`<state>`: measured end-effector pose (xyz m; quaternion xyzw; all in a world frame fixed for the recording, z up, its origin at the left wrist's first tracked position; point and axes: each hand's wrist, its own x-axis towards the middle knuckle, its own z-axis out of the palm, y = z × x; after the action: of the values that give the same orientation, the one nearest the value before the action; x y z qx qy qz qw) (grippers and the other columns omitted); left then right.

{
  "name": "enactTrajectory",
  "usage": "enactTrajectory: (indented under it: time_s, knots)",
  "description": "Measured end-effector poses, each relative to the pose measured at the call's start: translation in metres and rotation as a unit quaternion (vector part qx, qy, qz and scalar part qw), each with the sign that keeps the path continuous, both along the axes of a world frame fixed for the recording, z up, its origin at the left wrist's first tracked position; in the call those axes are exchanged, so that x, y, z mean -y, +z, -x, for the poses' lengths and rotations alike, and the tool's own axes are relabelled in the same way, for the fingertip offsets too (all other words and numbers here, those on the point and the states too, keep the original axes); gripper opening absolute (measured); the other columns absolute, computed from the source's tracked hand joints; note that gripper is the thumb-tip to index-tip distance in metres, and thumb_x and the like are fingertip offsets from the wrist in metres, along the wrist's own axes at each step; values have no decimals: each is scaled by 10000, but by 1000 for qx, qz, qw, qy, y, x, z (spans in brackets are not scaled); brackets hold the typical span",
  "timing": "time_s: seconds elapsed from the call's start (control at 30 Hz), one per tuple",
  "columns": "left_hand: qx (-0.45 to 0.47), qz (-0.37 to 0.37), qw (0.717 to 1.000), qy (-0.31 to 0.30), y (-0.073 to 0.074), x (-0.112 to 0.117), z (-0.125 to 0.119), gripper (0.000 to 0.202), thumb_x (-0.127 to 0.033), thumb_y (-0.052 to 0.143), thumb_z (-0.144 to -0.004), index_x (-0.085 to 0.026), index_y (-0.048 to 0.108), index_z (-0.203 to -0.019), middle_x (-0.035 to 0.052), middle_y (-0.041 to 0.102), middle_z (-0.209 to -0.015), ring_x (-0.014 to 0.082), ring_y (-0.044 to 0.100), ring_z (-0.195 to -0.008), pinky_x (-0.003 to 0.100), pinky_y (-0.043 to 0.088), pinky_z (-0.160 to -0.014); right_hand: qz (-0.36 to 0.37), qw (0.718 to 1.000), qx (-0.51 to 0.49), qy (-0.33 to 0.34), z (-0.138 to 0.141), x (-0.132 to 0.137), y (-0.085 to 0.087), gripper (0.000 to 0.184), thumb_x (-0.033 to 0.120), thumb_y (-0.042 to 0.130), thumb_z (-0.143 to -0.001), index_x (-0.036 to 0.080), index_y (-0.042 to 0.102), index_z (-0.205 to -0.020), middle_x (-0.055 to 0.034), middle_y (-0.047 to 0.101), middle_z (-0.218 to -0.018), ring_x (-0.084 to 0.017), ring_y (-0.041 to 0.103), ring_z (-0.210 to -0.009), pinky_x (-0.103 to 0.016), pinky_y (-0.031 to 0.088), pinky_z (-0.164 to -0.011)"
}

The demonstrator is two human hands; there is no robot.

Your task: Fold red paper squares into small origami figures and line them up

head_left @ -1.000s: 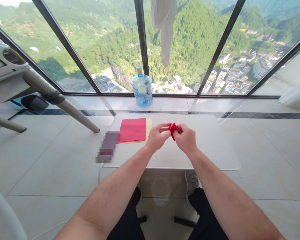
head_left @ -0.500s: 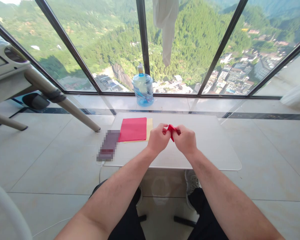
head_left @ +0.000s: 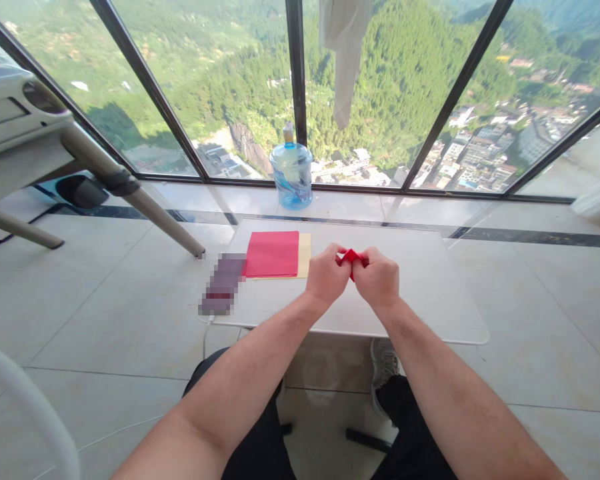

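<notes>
A small piece of folded red paper [head_left: 351,255] is held between both hands above the low white table [head_left: 420,287]. My left hand [head_left: 329,273] pinches its left side, fingers closed. On the other side my right hand [head_left: 377,275] grips the paper, its thumb close to the left thumb. Much of the paper is hidden by the fingers; a red peak shows above them and a small tip below. Left of my hands, a stack of red paper sheets [head_left: 273,254] lies flat on the table, with a yellow sheet [head_left: 305,255] showing under its right edge.
A blurred-out dark phone-like object [head_left: 223,283] with a white cable [head_left: 205,340] lies at the table's left edge. A blue water jug [head_left: 292,177] stands by the window. A folding-table leg [head_left: 165,220] slants down at left; a white curved bar [head_left: 30,407] is at lower left.
The camera view has shifted slightly, so the scene sits a little to the right. The red paper's top now shows a broader peak between the fingers; both hands still hold it.
</notes>
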<state>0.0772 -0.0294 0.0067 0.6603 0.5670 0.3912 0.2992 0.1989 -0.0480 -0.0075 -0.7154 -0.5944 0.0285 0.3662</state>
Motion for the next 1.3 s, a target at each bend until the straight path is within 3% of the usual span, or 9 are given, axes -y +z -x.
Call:
enactTrajectory:
  time_s: [0.53, 0.8, 1.3]
  knots:
    - [-9, -73, 997, 12, -9, 4, -4, 137, -235, 622, -850, -230, 666, -979, -15, 714, -702, 149, 668, -662, 254, 496, -668, -15, 999, 7, -35, 3, 0, 3, 118, 327, 592, -852, 211, 577, -838, -12, 643, -660, -157, 520, -540, -263, 278, -570]
    - [-25, -126, 992, -15, -12, 5, -3, 141, -192, 598, -864, -234, 659, -984, -11, 726, -749, 135, 669, -684, 240, 506, -680, -25, 999, -32, -4, -3, 0, 2, 233, 355, 602, -829, 219, 572, -1016, -27, 724, -772, -208, 640, -639, -282, 376, -603]
    - [-14, -137, 990, -3, -9, 6, -5, 149, -175, 584, -868, -229, 668, -979, -3, 738, -787, 133, 678, -706, 239, 515, -701, -28, 998, -45, -29, 0, 1, 8, 217, 345, 573, -828, 221, 583, -1005, -38, 734, -794, -212, 647, -641, -296, 412, -617]
